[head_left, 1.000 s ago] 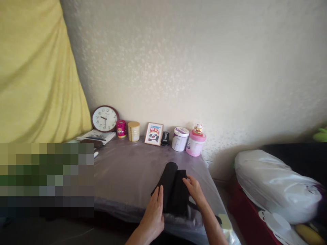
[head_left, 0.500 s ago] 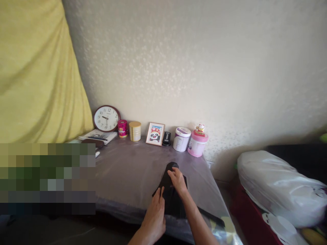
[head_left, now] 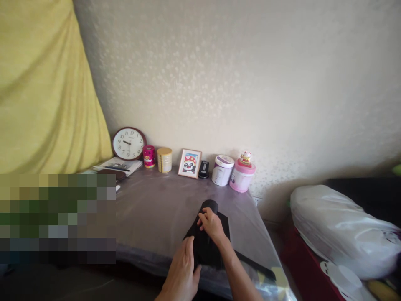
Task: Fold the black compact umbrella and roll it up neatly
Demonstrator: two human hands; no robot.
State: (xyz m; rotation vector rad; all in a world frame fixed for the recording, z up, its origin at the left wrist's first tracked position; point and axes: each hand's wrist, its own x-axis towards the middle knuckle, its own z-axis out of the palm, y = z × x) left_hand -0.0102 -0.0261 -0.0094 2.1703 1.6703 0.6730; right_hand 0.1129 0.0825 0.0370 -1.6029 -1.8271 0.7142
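A black fabric item (head_left: 203,253) with a rounded far end lies near the front edge of the table, partly hidden by my hands. A black strap (head_left: 255,264) trails from it to the right. My left hand (head_left: 184,263) rests along its near left side, fingers stretched and thumb apart. Over its upper part is my right hand (head_left: 211,223), with bent fingers closed on the fabric; the fingertips point left. What the item is exactly, I cannot tell.
Along the wall stand a clock (head_left: 129,143), a pink can (head_left: 149,157), a yellow-lidded tin (head_left: 164,160), a panda picture frame (head_left: 189,163), a black stapler-like object (head_left: 204,169), a white tub (head_left: 222,171) and a pink tub (head_left: 242,177). Right of the table (head_left: 150,209) sits a white plastic bag (head_left: 338,225).
My left hand has opened from a pinch and lies flatter along the black fabric. My right hand has shifted slightly left and down, its fingers more curled.
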